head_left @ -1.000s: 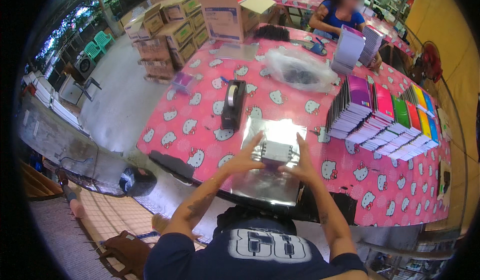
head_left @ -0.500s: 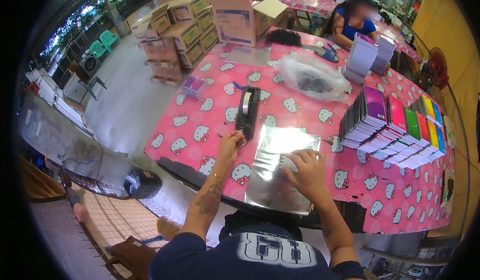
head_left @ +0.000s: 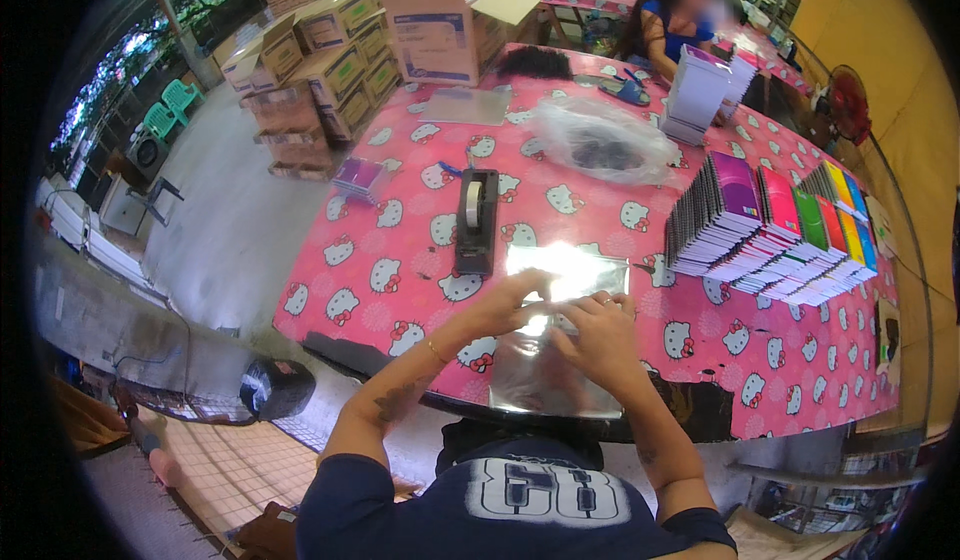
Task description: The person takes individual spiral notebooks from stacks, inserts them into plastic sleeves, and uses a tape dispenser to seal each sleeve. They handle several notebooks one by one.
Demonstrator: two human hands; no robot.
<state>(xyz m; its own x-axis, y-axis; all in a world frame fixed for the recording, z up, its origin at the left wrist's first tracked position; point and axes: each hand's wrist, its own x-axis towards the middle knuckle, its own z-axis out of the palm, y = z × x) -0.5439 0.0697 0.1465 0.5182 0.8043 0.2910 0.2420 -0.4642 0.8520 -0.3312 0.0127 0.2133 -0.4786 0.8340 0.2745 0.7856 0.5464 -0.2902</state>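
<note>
A clear, shiny plastic sleeve (head_left: 525,370) lies at the near edge of the pink patterned table. My right hand (head_left: 598,338) rests on it palm down, fingers spread. Just to its left, my left hand (head_left: 512,302) is over the upper part of the sleeve, its fingers drawn together near the right fingertips. Whatever they pinch, if anything, is too small to make out. Beyond my left hand stands a black tape dispenser (head_left: 477,222) with a roll of tape in it.
Stacked spiral notebooks (head_left: 735,205) with coloured covers stand at the right. A clear plastic bag (head_left: 600,145) lies farther back, near taller notebook piles (head_left: 697,95) and a seated person. Cardboard boxes (head_left: 430,40) rise behind the table; a small purple pack (head_left: 358,178) sits at its left edge.
My left hand has moved right, from the near end of the tape dispenser to the plastic sleeve beside my right hand. My right hand stays on the sleeve. The whole view has shifted slightly.
</note>
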